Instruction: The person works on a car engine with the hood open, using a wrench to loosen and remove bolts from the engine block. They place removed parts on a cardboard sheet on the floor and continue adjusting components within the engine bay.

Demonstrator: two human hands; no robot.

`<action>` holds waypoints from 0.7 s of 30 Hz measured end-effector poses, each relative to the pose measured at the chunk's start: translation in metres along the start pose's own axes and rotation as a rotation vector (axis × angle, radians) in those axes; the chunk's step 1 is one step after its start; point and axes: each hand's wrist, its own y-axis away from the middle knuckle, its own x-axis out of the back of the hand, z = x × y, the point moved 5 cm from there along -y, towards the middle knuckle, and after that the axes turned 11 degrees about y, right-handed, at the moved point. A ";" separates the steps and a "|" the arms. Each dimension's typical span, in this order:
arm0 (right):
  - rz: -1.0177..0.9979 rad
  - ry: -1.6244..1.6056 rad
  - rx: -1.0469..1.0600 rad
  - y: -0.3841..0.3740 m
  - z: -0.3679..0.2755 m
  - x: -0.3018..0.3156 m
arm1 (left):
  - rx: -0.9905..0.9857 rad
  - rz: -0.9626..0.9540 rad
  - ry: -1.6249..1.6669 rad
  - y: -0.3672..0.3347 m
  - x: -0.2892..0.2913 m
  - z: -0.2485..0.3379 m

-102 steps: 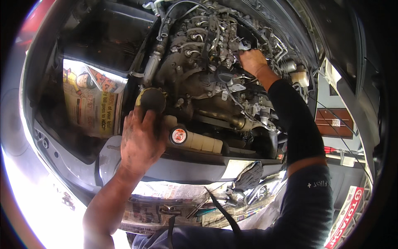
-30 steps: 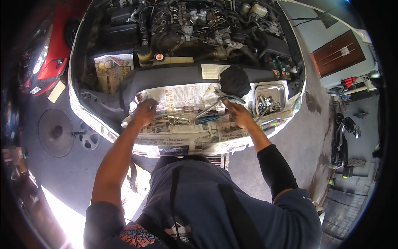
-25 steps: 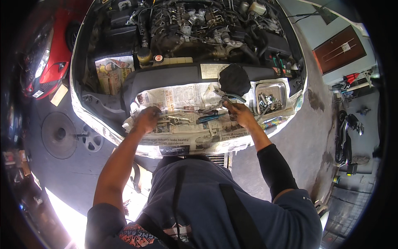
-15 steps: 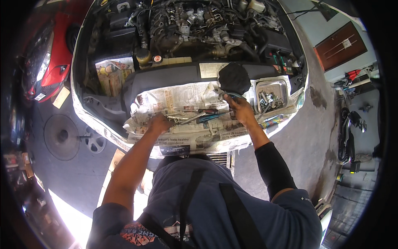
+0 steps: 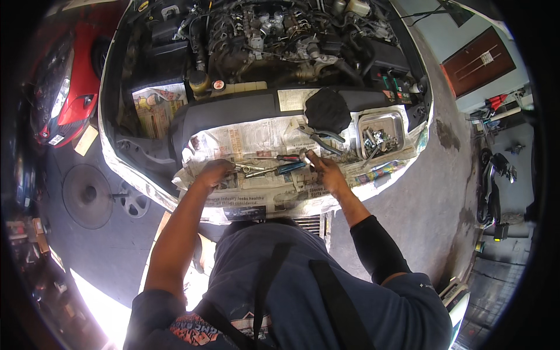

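My left hand (image 5: 214, 174) is curled at the left end of a loose row of tools, its fingertips beside a silver wrench (image 5: 248, 168). Whether it grips anything is hidden. My right hand (image 5: 326, 174) is closed at the right end of the row, thumb and fingers around a small pale metallic piece that I cannot make out. Between the hands lie a blue-handled tool (image 5: 290, 168) and a red-and-black-handled screwdriver (image 5: 289, 157). Dark-handled pliers (image 5: 322, 140) rest on the newspaper (image 5: 233, 140), beyond my right hand.
A metal tray (image 5: 402, 123) with nuts, bolts and small parts stands at the right. A crumpled black cloth-like bundle (image 5: 328, 109) lies beside it. Beyond is an exposed engine (image 5: 274, 44) in an open bay. A red car (image 5: 76, 87) stands at far left.
My right hand has let go of the pliers, which now lie on the newspaper, and has come nearer to me and left, to the tool row. My left hand has shifted slightly left.
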 end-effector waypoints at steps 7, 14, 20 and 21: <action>-0.023 -0.164 0.221 0.035 -0.073 -0.046 | -0.072 -0.448 0.789 0.090 -0.086 0.067; -0.011 -0.104 0.309 0.032 -0.118 -0.054 | -0.192 -0.383 0.834 0.116 -0.116 0.096; -0.039 -0.138 0.306 0.026 -0.129 -0.056 | -0.240 -0.364 0.823 0.118 -0.119 0.103; -0.024 -0.199 0.332 0.026 -0.131 -0.056 | -0.231 -0.365 0.838 0.117 -0.119 0.103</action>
